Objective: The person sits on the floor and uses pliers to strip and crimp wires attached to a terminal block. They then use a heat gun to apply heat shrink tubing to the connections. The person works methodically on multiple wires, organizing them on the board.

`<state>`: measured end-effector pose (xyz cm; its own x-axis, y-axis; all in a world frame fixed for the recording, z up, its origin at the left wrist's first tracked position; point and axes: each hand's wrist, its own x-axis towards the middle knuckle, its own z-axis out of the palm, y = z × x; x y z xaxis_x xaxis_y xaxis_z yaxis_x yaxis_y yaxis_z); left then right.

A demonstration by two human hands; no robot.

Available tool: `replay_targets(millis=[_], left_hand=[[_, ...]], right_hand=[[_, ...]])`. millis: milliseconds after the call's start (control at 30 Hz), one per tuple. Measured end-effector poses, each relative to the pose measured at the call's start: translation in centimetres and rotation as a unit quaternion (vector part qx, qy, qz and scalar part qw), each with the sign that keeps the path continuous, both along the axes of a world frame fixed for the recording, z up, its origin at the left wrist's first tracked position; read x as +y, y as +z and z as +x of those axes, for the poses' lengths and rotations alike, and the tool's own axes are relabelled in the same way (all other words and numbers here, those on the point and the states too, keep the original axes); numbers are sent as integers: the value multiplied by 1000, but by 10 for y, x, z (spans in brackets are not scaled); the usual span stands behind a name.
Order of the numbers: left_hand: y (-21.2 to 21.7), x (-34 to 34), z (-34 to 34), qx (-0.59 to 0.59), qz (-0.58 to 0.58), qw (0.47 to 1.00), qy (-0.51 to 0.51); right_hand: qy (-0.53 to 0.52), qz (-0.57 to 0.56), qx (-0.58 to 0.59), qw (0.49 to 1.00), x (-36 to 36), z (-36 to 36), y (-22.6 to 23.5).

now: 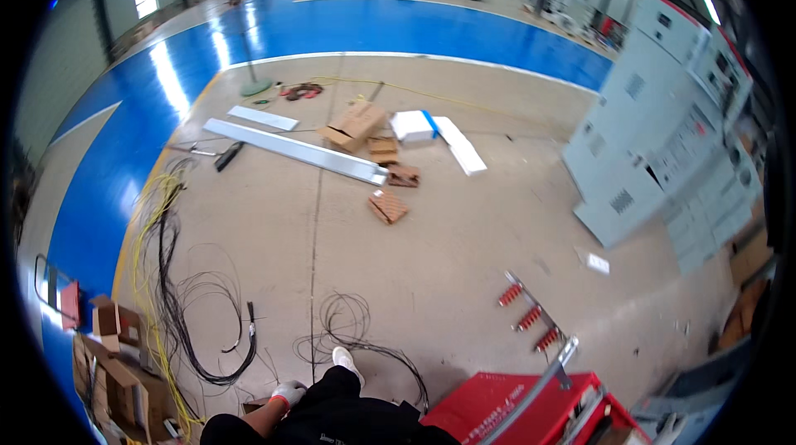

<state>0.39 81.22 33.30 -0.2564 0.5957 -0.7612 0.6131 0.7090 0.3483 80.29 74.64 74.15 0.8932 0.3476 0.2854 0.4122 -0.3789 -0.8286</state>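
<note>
My left hand [290, 393], in a pale work glove with a red cuff edge, hangs low beside my dark-trousered leg. Its fingers are too small and blurred to read, and I cannot make out anything in it. Just left of it, partly behind my forearm, shows the edge of a small brown box [254, 405]. My right hand is not visible. Ahead of my white shoe [348, 365], loose thin black wires [344, 322] lie coiled on the floor. To my right stands a red cabinet [506, 399] with a metal bar across its top.
Black and yellow cables [170, 279] trail along the left, near opened cartons [133, 387]. Red ribbed insulators [529, 318] on a bar lie at right. Farther off are a long metal channel [298, 151], cardboard boxes [355, 124] and tall grey-green electrical cabinets [647, 130].
</note>
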Motion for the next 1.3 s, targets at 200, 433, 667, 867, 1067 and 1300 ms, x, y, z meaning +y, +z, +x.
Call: replay_targets(millis=[200, 433, 667, 867, 1067, 1300], left_hand=[[-57, 68, -102, -201, -4, 957, 210], [-62, 188, -213, -158, 122, 933, 299], [-145, 236, -321, -216, 31, 894, 391], [-114, 395, -438, -133, -44, 885, 444], [-73, 576, -554, -127, 69, 845, 515], [104, 940, -717, -490, 325, 658, 471]], right_hand=[[295, 4, 83, 952, 243, -85, -112], [505, -236, 409, 722, 443, -488, -238], [499, -306, 656, 476, 612, -737, -343], [582, -333, 495, 552, 879, -918, -363], [778, -305, 207, 509, 1046, -1158, -295], [875, -327, 99, 344, 1178, -1418, -264]])
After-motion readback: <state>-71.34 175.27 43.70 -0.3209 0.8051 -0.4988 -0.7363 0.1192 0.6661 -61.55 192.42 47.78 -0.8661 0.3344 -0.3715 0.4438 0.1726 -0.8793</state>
